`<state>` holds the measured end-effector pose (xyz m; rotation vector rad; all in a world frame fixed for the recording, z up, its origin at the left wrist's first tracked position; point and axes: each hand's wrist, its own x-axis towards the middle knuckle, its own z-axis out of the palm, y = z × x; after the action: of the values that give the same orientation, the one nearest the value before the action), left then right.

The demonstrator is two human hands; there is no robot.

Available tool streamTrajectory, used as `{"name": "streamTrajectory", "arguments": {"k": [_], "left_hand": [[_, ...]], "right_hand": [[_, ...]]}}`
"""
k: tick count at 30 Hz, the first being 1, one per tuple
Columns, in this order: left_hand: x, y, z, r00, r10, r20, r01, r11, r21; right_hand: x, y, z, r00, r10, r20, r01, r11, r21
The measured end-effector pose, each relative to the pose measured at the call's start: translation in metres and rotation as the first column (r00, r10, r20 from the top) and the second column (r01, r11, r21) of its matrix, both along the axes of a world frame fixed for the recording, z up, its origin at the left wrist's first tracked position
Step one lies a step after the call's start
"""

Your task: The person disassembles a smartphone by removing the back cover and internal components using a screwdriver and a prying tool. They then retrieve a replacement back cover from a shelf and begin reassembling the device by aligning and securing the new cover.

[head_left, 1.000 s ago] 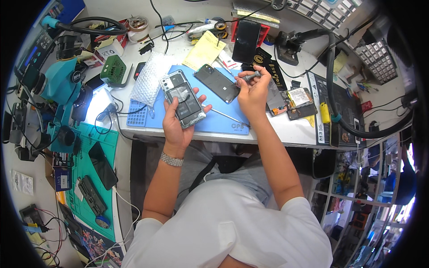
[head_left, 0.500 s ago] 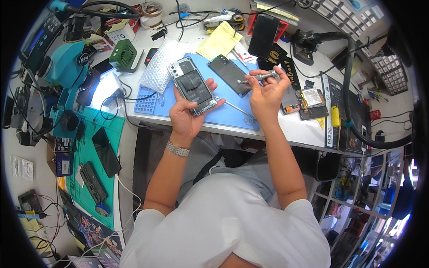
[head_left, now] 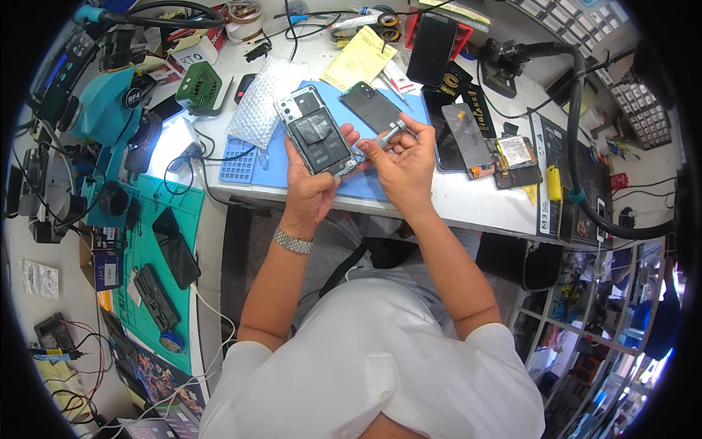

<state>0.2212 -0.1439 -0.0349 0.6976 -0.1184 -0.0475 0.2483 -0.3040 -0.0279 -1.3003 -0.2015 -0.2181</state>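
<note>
My left hand (head_left: 310,192) is closed round the edges of a smartphone (head_left: 317,137) whose back is off, so its black battery area and camera rings show. Between the fingers and thumb of my right hand (head_left: 406,167) is a grey metal screwdriver (head_left: 393,132). Its shaft slants down toward the phone's lower right corner; whether the tip touches cannot be made out. Behind the hands, a dark phone back cover (head_left: 371,104) with camera openings lies on the blue mat (head_left: 272,173).
Right of the mat lie a phone screen (head_left: 466,135) and an opened phone with a silvery battery (head_left: 515,151). Bubble wrap (head_left: 265,102) and a green fan (head_left: 201,88) stand left. A teal microscope (head_left: 110,102) and a black flexible arm (head_left: 570,124) flank the bench.
My right hand has come left and down, bringing the screwdriver to the phone's lower corner. The phone stays in my left hand, nearly in place.
</note>
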Motion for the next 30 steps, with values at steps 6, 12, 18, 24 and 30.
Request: {"name": "streamTrajectory", "arguments": {"k": [6,12,18,24,30], "left_hand": [[0.001,0.000,0.000,1.000,-0.005,0.007,0.005,1.000,0.005],[0.001,0.000,-0.001,1.000,-0.002,0.008,0.002,1.000,0.019],[0.001,-0.001,0.000,1.000,-0.005,0.003,0.005,1.000,0.026],[0.000,-0.001,0.003,1.000,-0.003,-0.021,0.004,1.000,0.014],[0.002,-0.001,0.001,1.000,0.006,-0.015,-0.006,1.000,0.016]], "right_hand": [[0.000,0.003,-0.003,1.000,-0.002,0.009,0.002,1.000,0.009],[0.001,0.003,-0.004,1.000,-0.005,-0.012,0.005,1.000,-0.011],[-0.002,0.002,-0.006,1.000,-0.012,0.017,0.012,1.000,-0.014],[-0.007,0.002,-0.014,0.978,0.030,0.207,-0.040,0.998,0.042],[-0.012,0.004,-0.011,0.973,0.056,0.226,-0.062,0.998,0.022]]}}
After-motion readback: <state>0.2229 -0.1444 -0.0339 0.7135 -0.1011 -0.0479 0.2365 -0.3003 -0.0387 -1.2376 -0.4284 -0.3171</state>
